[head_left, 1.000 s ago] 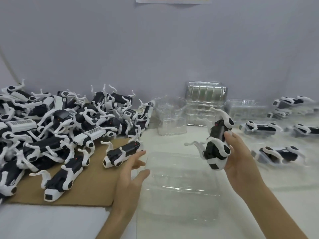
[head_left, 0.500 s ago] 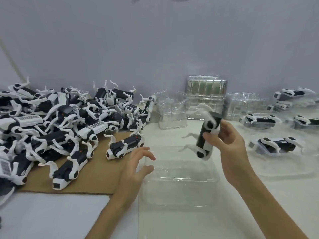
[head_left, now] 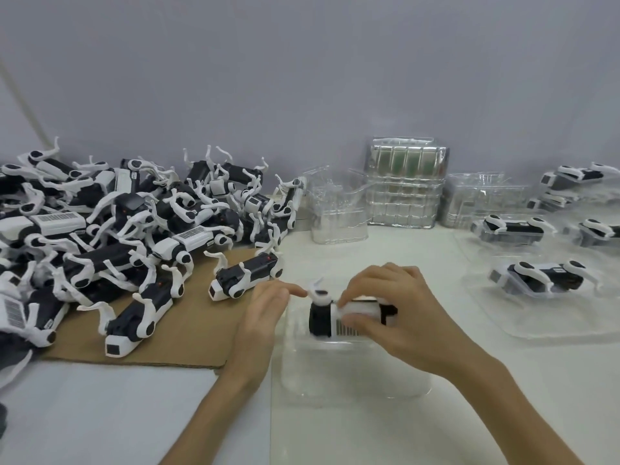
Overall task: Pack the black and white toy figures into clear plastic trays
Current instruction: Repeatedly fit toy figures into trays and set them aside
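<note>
Forearms forward, side by side: left hand point(head_left: 265, 308) with relaxed fingers, right hand point(head_left: 406, 310) palm-down in a curled-finger pinch.

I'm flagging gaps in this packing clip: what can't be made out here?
Head view:
- toy figure: far end hidden under the right hand; barcode blurred, unreadable.
- clear tray: outline faint; whether the figure is seated in it is unclear.
- left hand: whether its fingertips touch the figure's white leg, unclear.
- figure pile: cut off by the left edge.
- packed trays: cut off by the right edge.
</note>
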Tool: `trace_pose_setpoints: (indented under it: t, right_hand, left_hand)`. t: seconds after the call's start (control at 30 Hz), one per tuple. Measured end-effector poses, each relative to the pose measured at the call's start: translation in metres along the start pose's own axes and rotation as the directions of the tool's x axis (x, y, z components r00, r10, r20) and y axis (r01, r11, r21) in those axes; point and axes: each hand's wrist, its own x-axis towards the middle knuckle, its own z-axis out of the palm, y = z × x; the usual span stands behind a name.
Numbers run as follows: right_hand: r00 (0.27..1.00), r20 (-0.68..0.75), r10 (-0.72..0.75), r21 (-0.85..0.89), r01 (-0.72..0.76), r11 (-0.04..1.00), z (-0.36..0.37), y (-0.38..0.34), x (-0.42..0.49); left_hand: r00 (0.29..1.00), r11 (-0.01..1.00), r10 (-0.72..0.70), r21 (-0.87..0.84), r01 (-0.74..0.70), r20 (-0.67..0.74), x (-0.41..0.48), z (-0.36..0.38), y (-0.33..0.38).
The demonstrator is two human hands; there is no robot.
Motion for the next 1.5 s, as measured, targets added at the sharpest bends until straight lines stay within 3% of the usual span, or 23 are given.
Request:
trace_pose_setpoints:
  t: [0.2, 0.3, 0.37, 0.47, 0.53, 0.6, 0.7, 0.87, 1.13, 1.23, 1.37, 1.43, 1.5]
  right_hand:
    - [0.996, 0.076, 0.054, 0.032, -0.057, 0.998, -0.004, 0.004, 0.0]
    - [0.995, -0.04, 0.091, -0.076, -0.094, 0.993, -0.003, 0.009, 0.0]
    - [0.966, -0.169, 0.194, -0.143, -0.218, 0.965, -0.004, 0.015, 0.0]
    - [0.863, -0.265, 0.429, -0.141, -0.475, 0.869, -0.008, 0.029, -0.002]
    - [0.795, -0.221, 0.566, -0.066, -0.591, 0.804, -0.01, 0.037, -0.003]
    - [0.745, -0.153, 0.649, 0.058, -0.649, 0.758, -0.011, 0.04, -0.002]
    - [0.726, -0.018, 0.688, 0.187, -0.673, 0.715, -0.011, 0.037, 0.001]
    - [0.755, 0.153, 0.638, 0.225, -0.655, 0.721, -0.013, 0.031, 0.0]
    - [0.834, 0.406, 0.374, 0.334, -0.517, 0.788, -0.016, 0.025, 0.0]
    - [0.869, 0.358, 0.343, 0.319, -0.458, 0.83, -0.016, 0.026, -0.001]
    - [0.913, 0.179, 0.366, 0.136, -0.391, 0.91, -0.016, 0.028, -0.003]
    - [0.953, 0.036, 0.302, 0.022, -0.303, 0.953, -0.016, 0.023, -0.003]
    - [0.979, -0.059, 0.194, 0.017, -0.193, 0.981, -0.015, 0.016, -0.003]
  left_hand:
    - [1.0, 0.996, 0.021, 0.087, -0.023, 0.023, 0.0, 0.001, 0.001]
    - [0.998, 0.987, 0.058, 0.146, -0.06, 0.021, -0.002, 0.001, 0.001]
    - [0.994, 0.986, 0.108, 0.132, -0.107, 0.0, -0.004, 0.0, 0.005]
    - [0.992, 0.987, 0.117, -0.108, -0.122, -0.047, -0.004, -0.004, 0.011]
    - [0.988, 0.974, 0.074, -0.205, -0.101, -0.134, -0.003, -0.005, 0.012]
    - [0.98, 0.977, 0.059, -0.191, -0.095, -0.189, -0.001, -0.003, 0.011]
    - [0.983, 0.988, 0.033, -0.141, -0.059, -0.18, -0.001, -0.002, 0.01]
    - [0.989, 0.997, -0.039, -0.064, 0.03, -0.145, -0.001, -0.002, 0.005]
    - [0.995, 0.991, -0.1, -0.082, 0.102, 0.025, 0.0, -0.001, -0.002]
    - [0.997, 0.995, -0.074, -0.073, 0.075, 0.02, 0.0, -0.004, -0.001]
    - [0.986, 0.997, -0.056, 0.069, 0.045, 0.16, -0.002, -0.003, -0.001]
    - [0.978, 0.996, -0.069, 0.071, 0.056, 0.196, -0.003, 0.002, -0.001]
    - [0.976, 0.996, -0.071, 0.075, 0.057, 0.204, -0.004, 0.006, -0.001]
